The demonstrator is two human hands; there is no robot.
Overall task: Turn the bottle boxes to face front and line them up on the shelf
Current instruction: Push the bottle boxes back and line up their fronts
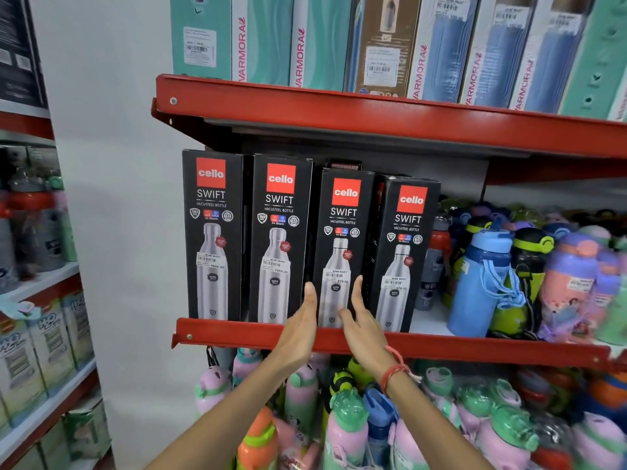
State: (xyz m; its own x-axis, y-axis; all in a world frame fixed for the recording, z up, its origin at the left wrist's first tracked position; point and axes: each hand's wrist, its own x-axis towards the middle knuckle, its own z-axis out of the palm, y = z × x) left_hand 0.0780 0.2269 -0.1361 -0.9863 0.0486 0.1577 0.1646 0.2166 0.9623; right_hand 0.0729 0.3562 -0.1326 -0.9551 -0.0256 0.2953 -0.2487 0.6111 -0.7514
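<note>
Two hands, left hand [302, 320] and right hand [356, 317], fingers straight, flanking third box [342, 245] on shelf lip [237, 330], not clamped. Squeeze crooked and it skews, bumps fourth box [405, 252] just right, tipping loose bottles [481, 283] beyond.
</note>
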